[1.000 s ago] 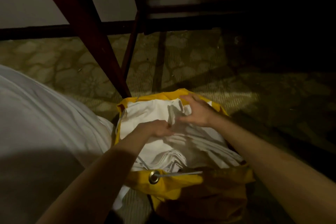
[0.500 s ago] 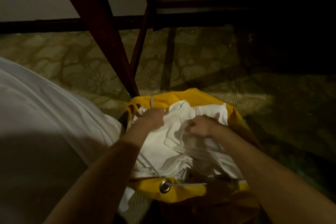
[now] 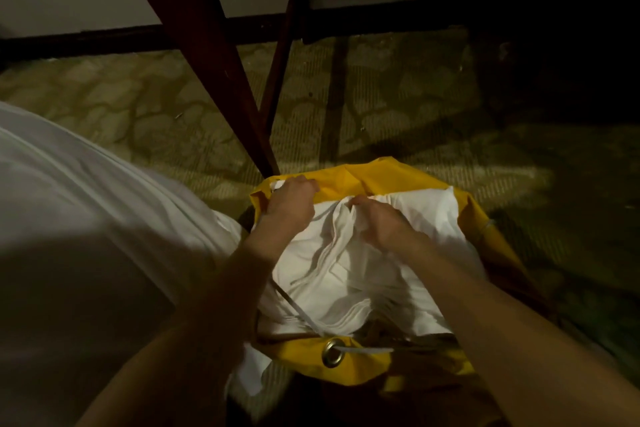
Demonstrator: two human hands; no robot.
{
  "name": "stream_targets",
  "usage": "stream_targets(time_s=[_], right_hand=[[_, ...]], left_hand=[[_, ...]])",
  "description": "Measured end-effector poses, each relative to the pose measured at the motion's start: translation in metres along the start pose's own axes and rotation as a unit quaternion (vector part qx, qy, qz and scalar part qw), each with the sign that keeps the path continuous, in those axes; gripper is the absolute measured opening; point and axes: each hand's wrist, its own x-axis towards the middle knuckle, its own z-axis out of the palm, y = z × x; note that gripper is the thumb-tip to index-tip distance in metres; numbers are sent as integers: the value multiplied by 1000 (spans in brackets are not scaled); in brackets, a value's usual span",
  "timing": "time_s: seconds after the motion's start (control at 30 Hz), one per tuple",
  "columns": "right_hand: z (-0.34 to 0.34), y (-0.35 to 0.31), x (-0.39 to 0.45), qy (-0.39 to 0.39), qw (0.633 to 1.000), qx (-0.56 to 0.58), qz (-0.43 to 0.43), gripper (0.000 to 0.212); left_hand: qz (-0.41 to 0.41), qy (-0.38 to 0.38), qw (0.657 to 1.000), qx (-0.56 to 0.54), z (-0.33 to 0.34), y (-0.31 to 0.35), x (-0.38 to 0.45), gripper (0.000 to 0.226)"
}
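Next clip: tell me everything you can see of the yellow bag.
The yellow bag looks like thin, smooth fabric and stands open-mouthed on the patterned carpet, beside a dark wooden leg. Its near rim has a metal grommet with a white cord threaded through. It is stuffed to the brim with white linen. The left hand grips its far rim; the right hand clutches the linen inside.

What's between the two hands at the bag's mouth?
Only gathered folds of the white linen, which the right hand grips; the left hand holds the yellow bag rim. Head view.
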Motion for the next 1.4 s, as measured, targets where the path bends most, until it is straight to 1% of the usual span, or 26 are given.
stream_targets(time_s=[0.07, 0.13, 0.17, 0.27, 0.37, 0.4, 0.5, 0.6, 0.67, 0.77, 0.8, 0.83, 0.9, 1.0, 1.07, 1.13, 1.2, 1.27, 1.33, 1.4], right_hand=[[1, -4, -2, -20, 999, -34, 6, 49], [4, -7, -4, -50, 996, -77, 2, 49], [6, -8, -5, -57, 993, -107, -8, 50], [7, -10, -7, -45, 987, -151, -35, 47], [-1, -9, -15, -37, 994, -98, -42, 43], [-3, -9, -18, -39, 996, -75, -43, 42], [-9, -9, -23, -59, 998, -9, -33, 42], [-17, -11, -25, -67, 994, 88, 7, 33], [-27, -11, -24, -37, 996, 86, 4, 30], [-49, -13, -24, 58, 993, 100, 13, 24], [-56, -15, -24, 88, 991, 103, 18, 25], [-62, -18, -23, 105, 990, 91, 25, 28], [-68, -29, -22, 117, 992, 43, 31, 40], [-68, -48, -23, 119, 991, -39, 41, 63], [-67, -55, -25, 137, 985, -86, 54, 70], [-68, -58, -27, 157, 978, -124, 60, 64], [-71, -57, -27, 174, 973, -141, 49, 49], [-76, -57, -25, 174, 974, -146, 20, 33], [-86, -56, -25, 142, 978, -150, -8, 24], [-97, -53, -26, 101, 986, -134, -16, 18]], left_hand=[[23, -22, 993, 112, 2, 2, 5, 44], [34, -26, 978, 206, 5, 7, 9, 43], [35, -21, 971, 234, 6, 7, 13, 41], [34, -16, 960, 279, 9, 7, 21, 35], [55, -21, 945, 320, 5, 10, 23, 32], [56, -19, 946, 319, 2, 11, 22, 30], [40, -2, 955, 293, -12, 14, 20, 26], [19, 3, 976, 218, -21, 13, 15, 24], [4, 15, 989, 149, -29, 13, 9, 20], [10, 37, 998, 49, -45, 13, -1, 23], [14, 46, 999, 19, -52, 13, -6, 23], [19, 55, 998, -11, -59, 14, -10, 22], [34, 66, 995, -61, -71, 14, -17, 20], [58, 70, 990, -111, -89, 11, -29, 18], [74, 79, 985, -137, -100, 9, -38, 17], [92, 92, 979, -159, -110, 10, -46, 16], [100, 93, 975, -172, -117, 10, -52, 16], [94, 83, 978, -165, -119, 8, -55, 16], [73, 66, 988, -122, -117, 6, -56, 18], [46, 57, 996, -58, -112, 9, -59, 19]])
